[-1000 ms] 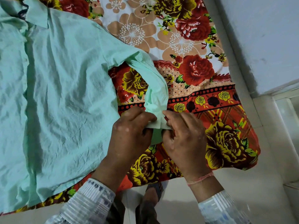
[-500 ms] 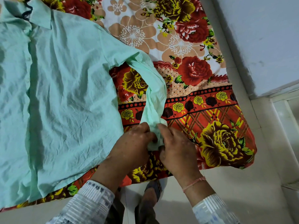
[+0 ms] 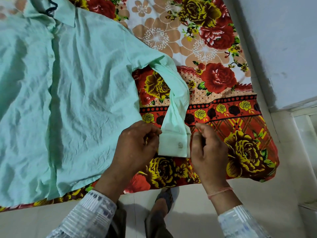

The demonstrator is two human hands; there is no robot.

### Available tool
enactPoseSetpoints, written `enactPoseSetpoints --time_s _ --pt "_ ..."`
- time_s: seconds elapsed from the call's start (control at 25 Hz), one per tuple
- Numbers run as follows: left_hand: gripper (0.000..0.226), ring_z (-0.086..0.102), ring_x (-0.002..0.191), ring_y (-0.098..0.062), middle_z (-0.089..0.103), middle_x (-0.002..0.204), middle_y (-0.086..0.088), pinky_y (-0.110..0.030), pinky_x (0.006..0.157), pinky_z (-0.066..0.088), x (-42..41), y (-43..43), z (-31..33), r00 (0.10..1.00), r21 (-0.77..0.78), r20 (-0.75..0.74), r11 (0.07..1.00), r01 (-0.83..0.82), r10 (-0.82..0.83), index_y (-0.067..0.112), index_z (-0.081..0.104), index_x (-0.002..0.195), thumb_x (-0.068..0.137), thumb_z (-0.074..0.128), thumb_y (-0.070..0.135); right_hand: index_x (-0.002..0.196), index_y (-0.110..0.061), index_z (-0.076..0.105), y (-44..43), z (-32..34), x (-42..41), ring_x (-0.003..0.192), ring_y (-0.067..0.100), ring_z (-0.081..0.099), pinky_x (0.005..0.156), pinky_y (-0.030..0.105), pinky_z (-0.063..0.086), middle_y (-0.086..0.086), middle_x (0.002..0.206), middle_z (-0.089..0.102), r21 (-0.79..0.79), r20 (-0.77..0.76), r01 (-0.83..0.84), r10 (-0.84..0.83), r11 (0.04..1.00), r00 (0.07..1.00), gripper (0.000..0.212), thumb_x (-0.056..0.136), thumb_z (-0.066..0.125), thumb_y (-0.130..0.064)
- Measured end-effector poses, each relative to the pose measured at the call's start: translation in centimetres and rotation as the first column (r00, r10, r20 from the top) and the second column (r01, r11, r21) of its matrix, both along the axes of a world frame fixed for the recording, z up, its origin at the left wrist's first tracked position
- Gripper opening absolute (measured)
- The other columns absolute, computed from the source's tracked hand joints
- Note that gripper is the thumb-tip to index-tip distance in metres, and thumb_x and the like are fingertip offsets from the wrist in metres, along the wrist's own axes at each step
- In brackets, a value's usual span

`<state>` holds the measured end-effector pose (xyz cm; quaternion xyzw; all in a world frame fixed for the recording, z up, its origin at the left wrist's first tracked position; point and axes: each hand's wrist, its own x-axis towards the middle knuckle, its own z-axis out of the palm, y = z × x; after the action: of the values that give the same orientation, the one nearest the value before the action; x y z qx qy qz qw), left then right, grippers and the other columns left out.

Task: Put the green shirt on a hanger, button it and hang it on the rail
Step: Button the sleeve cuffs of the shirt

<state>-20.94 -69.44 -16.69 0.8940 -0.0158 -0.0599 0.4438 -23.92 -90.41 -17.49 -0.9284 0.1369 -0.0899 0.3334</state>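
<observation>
Two bare hands flank the single cuff (image 3: 171, 148) of a crumpled mint-green cotton shirt (image 3: 77, 91), spread front-up on a red, yellow and cream floral bedsheet (image 3: 223, 79); the left grip (image 3: 137, 146) has its fingers curled, their tips against the cuff's left edge; the right grip (image 3: 209, 152), a pink thread (image 3: 219, 192) at its wrist, curls just beside the cuff's right edge, thumb nearest the cloth; whether either actually pinches the fabric cannot be told. One pale round button (image 3: 180, 145) shows on the cuff, which lies flat at the end of the twisted sleeve (image 3: 176, 100); the shirt's hem runs close to the sheet's near edge; bare sheet stretches right of the cuff to its edge by the pale floor (image 3: 197, 208) and grey wall (image 3: 283, 40).
</observation>
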Motion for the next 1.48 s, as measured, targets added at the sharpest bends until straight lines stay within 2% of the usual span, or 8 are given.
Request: enactPoseSetpoints --time_s 0.32,0.6,0.72,0.88,1.0,1.2,1.28,1.48 --pt "0.023 0.062 0.070 -0.014 0.063 0.075 0.016 -0.021 0.067 0.047 -0.4 8.5 1.8 0.989 -0.072 -0.003 0.986 -0.149 0.149 0.031 0.082 0.093 0.087 0.081 0.009 0.113 -0.012 0.076 11.2 2.0 1.9 0.094 0.016 0.074 0.082 0.031 0.060 0.002 0.101 0.078 0.029 0.124 -0.188 0.183 0.982 0.975 0.019 0.105 0.062 -0.023" --pt "0.010 0.064 0.073 -0.008 0.069 0.078 0.013 -0.016 0.069 0.049 -2.4 10.2 1.8 1.000 -0.145 -0.007 0.989 0.022 -0.023 0.028 0.081 0.095 0.088 0.082 0.022 0.099 -0.017 0.081 6.0 -1.1 1.3 0.090 0.016 0.075 0.087 0.041 0.063 0.000 0.095 0.080 -0.039 -0.157 0.052 -0.058 0.998 0.986 0.012 0.090 0.077 -0.010" --pt "0.022 0.066 0.080 -0.001 0.078 0.098 0.006 -0.022 0.080 0.057 -1.7 5.1 0.4 0.982 -0.151 0.053 0.971 0.187 -0.181 0.022 0.083 0.106 0.086 0.077 0.016 0.104 -0.018 0.083 3.1 -1.4 0.8 0.094 0.016 0.077 0.095 0.033 0.061 0.001 0.100 0.082 0.015 -0.349 -0.036 0.039 0.999 0.936 0.020 0.086 0.080 -0.008" --pt "0.040 0.076 0.100 -0.032 0.080 0.113 -0.012 -0.047 0.088 0.064 -0.2 -2.8 -2.0 0.931 -0.002 0.021 0.931 0.365 -0.365 0.012 0.079 0.122 0.087 0.061 0.019 0.100 -0.012 0.084 2.1 -1.9 0.8 0.086 0.021 0.073 0.084 0.018 0.049 0.008 0.095 0.081 -0.106 -0.260 -0.202 0.169 0.974 0.951 0.023 0.082 0.079 0.000" --pt "0.064 0.076 0.104 -0.035 0.079 0.116 -0.013 -0.047 0.091 0.063 0.7 -4.9 -3.7 0.944 0.087 -0.029 0.940 0.331 -0.330 0.010 0.080 0.120 0.077 0.045 0.042 0.094 -0.013 0.084 0.9 -2.5 0.8 0.082 0.022 0.069 0.080 0.020 0.051 0.007 0.090 0.077 -0.118 -0.253 -0.292 0.256 0.949 0.933 0.023 0.080 0.073 0.002" --pt "0.060 0.072 0.119 -0.029 0.075 0.131 -0.007 -0.029 0.103 0.048 1.1 -4.9 -5.2 0.941 0.119 -0.124 0.937 0.328 -0.313 0.013 0.077 0.130 0.072 0.081 0.002 0.090 -0.013 0.081 -1.0 -2.9 2.3 0.082 0.021 0.071 0.073 0.028 0.057 0.005 0.088 0.078 0.161 -0.483 -0.204 0.257 0.966 0.837 0.013 0.090 0.070 -0.006" --pt "0.062 0.070 0.121 -0.028 0.073 0.135 -0.004 -0.029 0.102 0.047 1.4 -5.1 -5.3 0.932 0.131 -0.147 0.928 0.350 -0.331 0.015 0.076 0.133 0.073 0.085 0.002 0.089 -0.009 0.080 -1.4 -3.1 3.5 0.083 0.028 0.071 0.071 0.031 0.056 0.010 0.088 0.077 0.101 -0.552 -0.265 0.275 0.959 0.787 0.012 0.091 0.069 -0.011" --pt "0.067 0.066 0.125 -0.026 0.061 0.144 -0.002 -0.032 0.103 0.050 1.8 -5.4 -5.0 0.909 0.187 -0.176 0.894 0.408 -0.379 0.019 0.069 0.144 0.081 0.086 0.008 0.096 -0.017 0.084 -1.2 -3.1 2.0 0.082 0.020 0.076 0.079 0.029 0.062 0.003 0.092 0.081 0.001 -0.351 -0.243 0.227 0.970 0.908 0.018 0.087 0.072 -0.008"
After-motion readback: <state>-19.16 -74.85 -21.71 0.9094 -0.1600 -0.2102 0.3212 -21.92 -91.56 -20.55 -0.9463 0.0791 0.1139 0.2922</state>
